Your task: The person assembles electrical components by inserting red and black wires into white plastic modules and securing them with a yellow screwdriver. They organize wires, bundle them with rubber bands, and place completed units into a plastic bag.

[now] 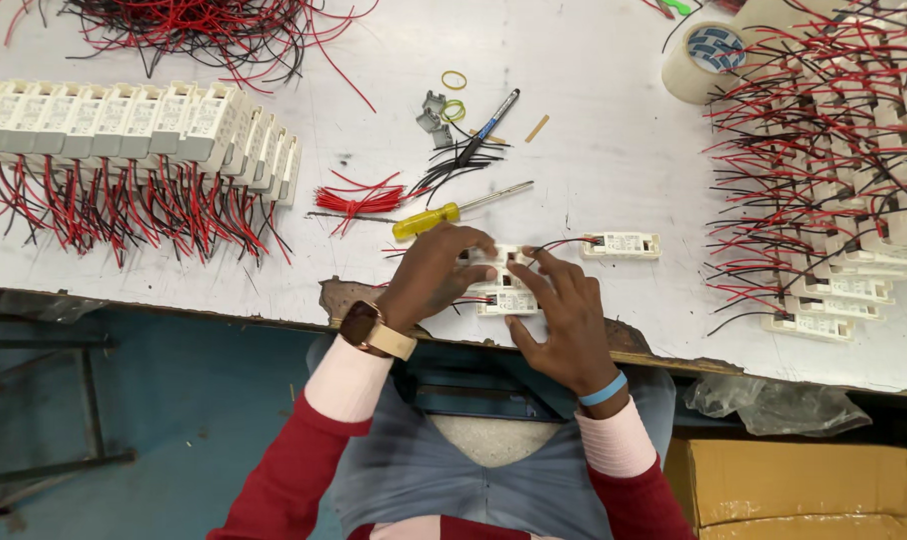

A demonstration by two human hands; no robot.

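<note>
Both hands grip small white modules at the bench (594, 130) edge: left hand (436, 275), right hand (564, 310). The white modules (504, 285) should stay flat while the wires are pressed in.

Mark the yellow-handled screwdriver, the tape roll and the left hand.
yellow-handled screwdriver (426, 221): head view, on its handle.
tape roll (702, 62): head view, on its top face.
left hand (436, 274): head view, back of hand.

Bright, even light; slight edge distortion

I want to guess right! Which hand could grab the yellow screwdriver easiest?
Probably the left hand. The yellow screwdriver lies just above it, handle nearest. The right hand sits farther off, fingers on the white plastic boxes.
</note>
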